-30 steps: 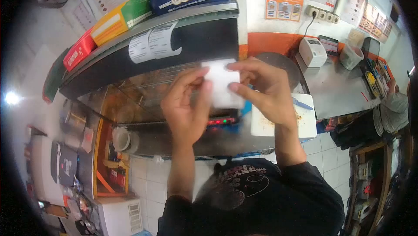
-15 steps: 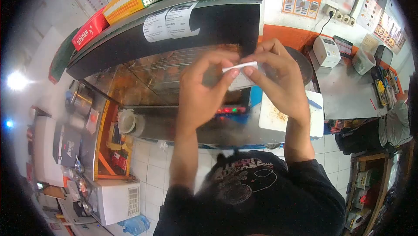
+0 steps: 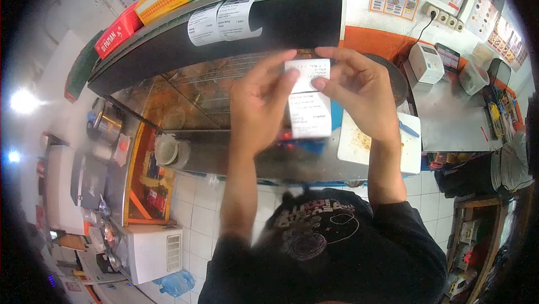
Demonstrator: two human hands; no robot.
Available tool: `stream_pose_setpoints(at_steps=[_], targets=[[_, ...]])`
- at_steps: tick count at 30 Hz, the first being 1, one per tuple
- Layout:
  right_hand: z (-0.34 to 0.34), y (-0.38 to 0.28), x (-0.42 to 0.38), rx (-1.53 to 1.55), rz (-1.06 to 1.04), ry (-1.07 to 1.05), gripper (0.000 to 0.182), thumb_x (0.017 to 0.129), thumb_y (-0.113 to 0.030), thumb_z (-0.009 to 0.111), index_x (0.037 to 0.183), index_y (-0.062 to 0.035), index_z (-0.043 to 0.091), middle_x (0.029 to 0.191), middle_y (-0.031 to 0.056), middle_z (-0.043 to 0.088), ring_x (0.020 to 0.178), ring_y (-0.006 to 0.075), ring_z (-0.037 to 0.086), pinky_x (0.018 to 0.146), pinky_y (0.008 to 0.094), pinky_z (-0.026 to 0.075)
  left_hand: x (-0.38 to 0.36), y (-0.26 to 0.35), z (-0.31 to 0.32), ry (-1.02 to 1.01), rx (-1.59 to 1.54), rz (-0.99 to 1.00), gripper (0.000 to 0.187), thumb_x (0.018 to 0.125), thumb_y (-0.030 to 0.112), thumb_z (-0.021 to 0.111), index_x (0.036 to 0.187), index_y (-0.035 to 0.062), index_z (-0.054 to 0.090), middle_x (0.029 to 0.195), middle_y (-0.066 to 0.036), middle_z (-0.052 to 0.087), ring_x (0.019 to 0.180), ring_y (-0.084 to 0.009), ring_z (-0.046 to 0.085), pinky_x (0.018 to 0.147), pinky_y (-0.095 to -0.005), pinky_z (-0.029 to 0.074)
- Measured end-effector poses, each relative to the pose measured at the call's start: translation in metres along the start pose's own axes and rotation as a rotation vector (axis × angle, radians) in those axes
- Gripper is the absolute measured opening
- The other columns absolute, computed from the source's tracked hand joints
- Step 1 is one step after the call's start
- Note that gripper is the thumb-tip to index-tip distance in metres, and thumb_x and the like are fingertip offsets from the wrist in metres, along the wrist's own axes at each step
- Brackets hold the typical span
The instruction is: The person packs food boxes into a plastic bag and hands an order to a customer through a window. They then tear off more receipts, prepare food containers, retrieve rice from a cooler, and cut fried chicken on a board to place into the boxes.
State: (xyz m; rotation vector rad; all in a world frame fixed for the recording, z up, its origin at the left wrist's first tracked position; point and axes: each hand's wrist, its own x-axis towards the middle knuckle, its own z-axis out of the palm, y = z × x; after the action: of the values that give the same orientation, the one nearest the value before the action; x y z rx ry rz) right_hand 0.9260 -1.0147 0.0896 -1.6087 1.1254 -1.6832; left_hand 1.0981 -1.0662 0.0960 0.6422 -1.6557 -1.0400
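**printed slip sits between two hands, long axis pointing back toward the wearer**

a white paper slip [image 3: 310, 113] is up in the air in front of the wearer, over the front edge of the dark cabinet [image 3: 292, 26]. its long axis runs near enough straight along the line from cabinet to chest, with the printed face turned to the camera and a dark line crossing it partway down. both hands are at the upper end; the longer, lower part is free and reaches toward the wearer's body.

the left hand [image 3: 258, 99] comes in from the left edge, its thumb laid over the paper and its index finger curled near the top corner. the right hand [image 3: 362, 93] mirrors it on the other edge, its thumb tip a little lower and reaching slightly farther in across the print. neither hand is clearly nearer: each has its own edge in a narrow pinch, though the fingers behind the paper are hidden, so i can't tell how firmly they press.

below the right forearm lies a white cutting board [image 3: 351, 145] with crumbs and a blue-handled knife [image 3: 409, 129]. two more printed slips [image 3: 223, 22] are on the cabinet's front, beyond the left hand.
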Motion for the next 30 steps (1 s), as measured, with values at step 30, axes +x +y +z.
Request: stream_pose_setpoints(at_steps=[30], targets=[[0.024,0.005,0.007,-0.045,-0.006,-0.025,0.021,0.097,-0.018,0.061,0.091,0.0026,0.061,0.070,0.0006,0.060,0.065,0.0027,0.049,0.054,0.0226,0.039,0.005,-0.013,-0.009,-0.053,0.069,0.141,0.013,0.094,0.011,0.066,0.088,-0.0005,0.062,0.079,-0.003,0.066,0.071,-0.0038,0.058,0.061,-0.0198,0.043]])
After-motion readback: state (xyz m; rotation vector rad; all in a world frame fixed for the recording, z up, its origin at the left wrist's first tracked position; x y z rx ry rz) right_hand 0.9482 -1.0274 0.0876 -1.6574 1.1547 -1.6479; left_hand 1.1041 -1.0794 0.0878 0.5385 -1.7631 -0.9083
